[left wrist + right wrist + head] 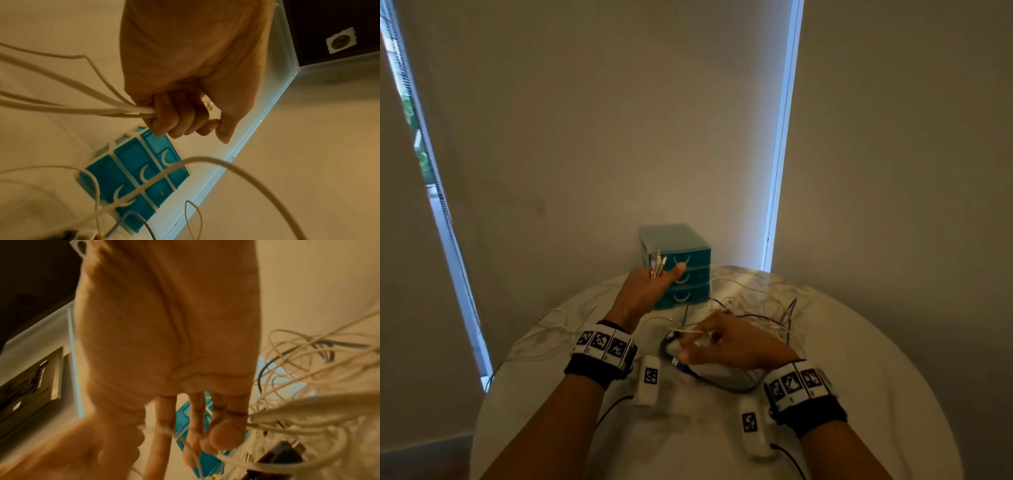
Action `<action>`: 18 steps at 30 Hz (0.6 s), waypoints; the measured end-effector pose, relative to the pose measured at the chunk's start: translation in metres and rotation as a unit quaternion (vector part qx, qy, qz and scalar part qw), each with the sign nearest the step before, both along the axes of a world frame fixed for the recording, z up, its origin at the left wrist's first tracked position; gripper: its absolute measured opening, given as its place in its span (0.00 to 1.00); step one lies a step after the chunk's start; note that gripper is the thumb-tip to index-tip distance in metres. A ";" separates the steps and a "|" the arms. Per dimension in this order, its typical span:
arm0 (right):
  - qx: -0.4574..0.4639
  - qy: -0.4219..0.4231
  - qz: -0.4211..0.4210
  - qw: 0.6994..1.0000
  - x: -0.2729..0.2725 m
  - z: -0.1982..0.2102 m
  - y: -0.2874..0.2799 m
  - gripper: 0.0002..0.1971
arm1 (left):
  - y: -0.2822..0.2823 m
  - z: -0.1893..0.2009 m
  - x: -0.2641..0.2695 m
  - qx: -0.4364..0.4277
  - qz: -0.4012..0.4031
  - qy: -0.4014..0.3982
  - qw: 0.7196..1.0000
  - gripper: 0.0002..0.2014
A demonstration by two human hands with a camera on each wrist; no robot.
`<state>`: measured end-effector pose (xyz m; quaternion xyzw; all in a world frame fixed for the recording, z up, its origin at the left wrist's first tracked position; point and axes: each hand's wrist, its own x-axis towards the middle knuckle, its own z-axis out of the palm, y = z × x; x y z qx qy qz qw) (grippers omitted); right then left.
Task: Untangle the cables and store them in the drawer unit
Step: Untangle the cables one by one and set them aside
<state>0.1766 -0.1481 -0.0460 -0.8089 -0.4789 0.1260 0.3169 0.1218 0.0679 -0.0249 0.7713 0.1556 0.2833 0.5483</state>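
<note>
My left hand is raised in front of the teal three-drawer unit and grips a bundle of white cables, whose plug ends stick up past the fingers. The drawers all look closed. My right hand is low over the table and pinches a thin white cable between thumb and forefinger; that view is blurred. The same cable crosses the fingers in the right wrist view. A tangle of white and dark cables lies right of the drawer unit.
A round white table carries everything. A blue USB plug on a dark cable lies under my right hand. A dark plug block sits in the tangle. The wall and blinds stand directly behind the drawer unit.
</note>
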 end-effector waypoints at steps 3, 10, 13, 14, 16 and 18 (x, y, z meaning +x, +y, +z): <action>0.066 0.045 -0.036 0.996 0.012 -0.006 0.000 0.13 | -0.002 -0.006 0.006 -0.025 0.007 0.000 1.000 0.26; 0.559 0.436 -0.178 0.683 0.045 -0.002 -0.028 0.18 | -0.025 -0.007 0.001 -0.018 -0.024 0.002 1.000 0.25; 0.624 0.459 -0.162 0.612 0.049 -0.003 -0.037 0.12 | -0.030 -0.012 0.003 0.010 -0.048 0.025 0.998 0.19; 0.638 0.457 -0.153 0.600 0.050 -0.003 -0.038 0.11 | -0.031 -0.015 0.004 0.023 -0.051 0.035 0.998 0.20; 0.664 0.456 -0.123 0.580 0.049 -0.002 -0.039 0.12 | -0.025 -0.026 0.009 0.053 -0.053 0.064 0.995 0.23; 0.678 0.462 -0.094 0.564 0.048 -0.001 -0.039 0.13 | -0.019 -0.034 0.010 0.081 -0.055 0.129 0.987 0.25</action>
